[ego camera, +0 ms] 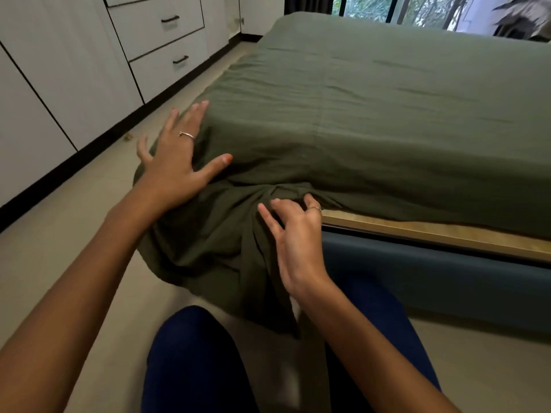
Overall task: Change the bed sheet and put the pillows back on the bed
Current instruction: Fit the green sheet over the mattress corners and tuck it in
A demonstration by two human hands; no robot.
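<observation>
**Operator:** I see the olive-green bed sheet (372,108) spread over the whole mattress top, lightly creased. At the near corner it bunches into a knot of folds, and the loose end spills down off the corner onto the floor.

**Colleague:** Where are the hands?

**Operator:** The left hand (176,158) lies flat on the corner of the sheet, fingers spread wide and straight, thumb stretched toward the bunched folds. It holds nothing; it only presses on the cloth. There is a ring on one finger.

**Colleague:** And the right?

**Operator:** The right hand (293,234) sits just below the knot of folds, palm turned toward the hanging cloth. Its fingers (268,217) are loose and half bent, the tips touching the gathered fabric. I see no cloth pinched between them, so I call it a slack, unclosed hand. It wears a ring too.

**Colleague:** What is round the bed?

**Operator:** Right of the right hand the sheet stops short and a wooden bed rail (432,234) shows, with the dark blue padded bed frame (432,281) under it. The person's knees, in dark blue trousers (190,362), are at the bottom of the view over a pale tiled floor (59,248). Along the left wall stand white cabinets with drawers (164,40) and black handles. Beyond the far end of the bed is a window (387,7) with greenery outside.
</observation>
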